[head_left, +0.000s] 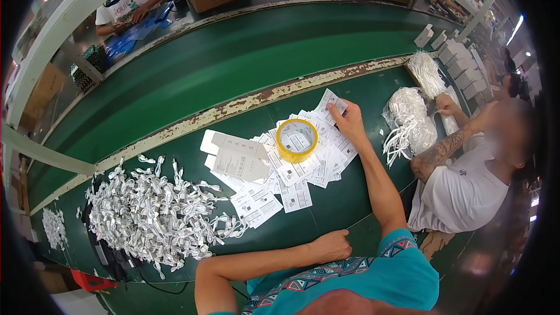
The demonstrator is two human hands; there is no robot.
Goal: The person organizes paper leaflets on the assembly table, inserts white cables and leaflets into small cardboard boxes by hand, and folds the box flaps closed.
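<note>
Right hand [349,120] has its fingers [335,112] nearly closed on a printed slip [328,98], at the far edge of the paper pile [296,195]. Yellow tape roll [315,139] sits on the pile, just left of those fingers. Left hand [330,247] is loosely fisted nearer the body, can't tell if anything's inside.

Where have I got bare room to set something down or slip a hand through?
The bench is bare between the paper slips and your left hand, and, bar a small scrap, between your right forearm and the bagged white cables. Beyond the peeling ledge, the green belt has wide bare stretches. Crowded: the cable heap and the slips under the tape roll.
</note>
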